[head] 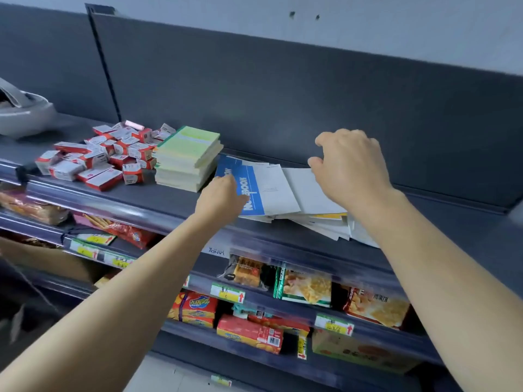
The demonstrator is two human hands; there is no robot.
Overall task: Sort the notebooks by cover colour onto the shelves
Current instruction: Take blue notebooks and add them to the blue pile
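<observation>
On the top shelf [175, 193], green notebooks [188, 157] sit stacked; a mixed pile [311, 210] remains unsorted. The left hand [219, 200] seemingly pinches the blue notebook [249, 190]; the right hand [349, 168] presses, fingers curled, on white covers.

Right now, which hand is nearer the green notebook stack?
Left. The left hand rests on the blue notebook, just right of the green notebook stack. The right hand is farther right, over the white covers.

Green notebooks [189, 157] sit stacked neatly on the top shelf [158, 196]; beside them, blue-and-white notebooks [271, 190] lie fanned flat.
</observation>
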